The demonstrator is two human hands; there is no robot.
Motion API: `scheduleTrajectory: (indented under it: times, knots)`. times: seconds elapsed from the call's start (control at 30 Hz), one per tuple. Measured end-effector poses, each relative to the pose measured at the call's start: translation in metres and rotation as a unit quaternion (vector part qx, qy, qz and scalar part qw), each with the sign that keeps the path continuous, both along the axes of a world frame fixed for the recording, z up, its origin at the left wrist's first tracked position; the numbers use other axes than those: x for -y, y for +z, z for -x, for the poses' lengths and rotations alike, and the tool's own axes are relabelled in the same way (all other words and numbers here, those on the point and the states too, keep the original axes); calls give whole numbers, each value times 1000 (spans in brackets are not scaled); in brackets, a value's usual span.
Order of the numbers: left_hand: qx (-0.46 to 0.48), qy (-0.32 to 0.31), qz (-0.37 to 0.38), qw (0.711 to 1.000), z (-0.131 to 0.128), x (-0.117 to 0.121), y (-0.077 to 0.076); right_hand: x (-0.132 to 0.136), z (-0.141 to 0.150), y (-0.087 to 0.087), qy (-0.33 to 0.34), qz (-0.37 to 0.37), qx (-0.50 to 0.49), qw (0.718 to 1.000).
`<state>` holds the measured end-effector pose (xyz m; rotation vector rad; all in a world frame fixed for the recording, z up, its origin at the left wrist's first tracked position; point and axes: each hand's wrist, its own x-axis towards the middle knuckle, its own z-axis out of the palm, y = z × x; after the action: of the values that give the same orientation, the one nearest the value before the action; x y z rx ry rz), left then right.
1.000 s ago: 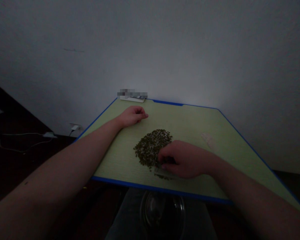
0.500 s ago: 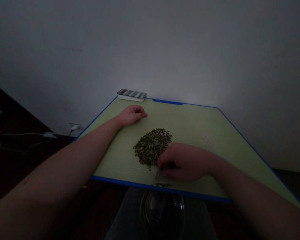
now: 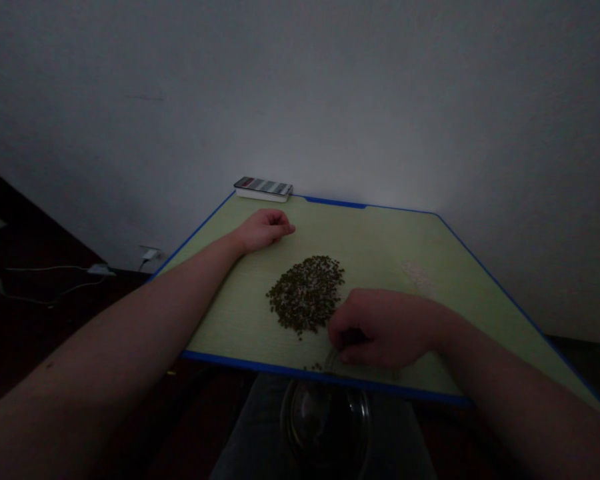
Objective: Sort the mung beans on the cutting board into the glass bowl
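My right hand is at the near side of the table, just right of a pile of small dark green beans mixed with pale grains. Its fingers are pinched, and a clear, curved-edged piece shows faintly beneath them; its kind is hard to make out in the dim light. A few loose beans lie by the table's near edge. Below that edge, a clear glass bowl sits between my legs. My left hand rests on the table beyond the pile, fingers loosely curled, with nothing visible in it.
The pale green tabletop has a blue rim and stands against a wall. At its far left corner a phone lies on a white box. A small patch of white grains is on the right. A plug and cables are at left.
My right hand has moved slightly right, away from the bean pile, with the clear piece. Fewer beans lie at the near edge than before. My left hand has stayed still.
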<state>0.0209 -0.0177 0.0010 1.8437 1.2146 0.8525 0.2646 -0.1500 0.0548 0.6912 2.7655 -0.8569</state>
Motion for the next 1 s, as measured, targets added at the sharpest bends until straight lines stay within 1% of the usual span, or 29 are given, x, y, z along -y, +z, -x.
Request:
scheduleTrajectory:
  times: [0.17, 0.23, 0.33, 0.43, 0.53, 0.67, 0.8, 0.93, 1.0]
  knots:
    - [-5, 4, 2, 1000, 0, 0, 0, -2, -4, 1, 6, 14, -9, 1000]
    - [-3, 5, 0, 1000, 0, 0, -1, -2, -4, 3, -1, 9, -26, 1000]
    - [6, 3, -2, 1000, -1, 0, -1, 2, -3, 7, -12, -11, -100, 995]
    - [7, 6, 3, 1000, -2, 1, 0, 10, 3, 11, 0, -13, -160, 987]
    - [5, 7, 3, 1000, -1, 1, 0, 18, 12, 9, 15, -14, -149, 989]
    - [2, 7, -1, 1000, -1, 0, 0, 20, 20, -1, 9, -21, -120, 993]
    - [-7, 10, 1, 1000, -1, 1, 2, 13, 18, -7, -3, -14, -118, 993]
    - [-3, 12, 2, 1000, -2, 2, 2, 8, 12, -5, -5, -16, -133, 991]
    - [-4, 11, -3, 1000, -1, 2, 1, 8, 11, -4, -15, -30, -148, 988]
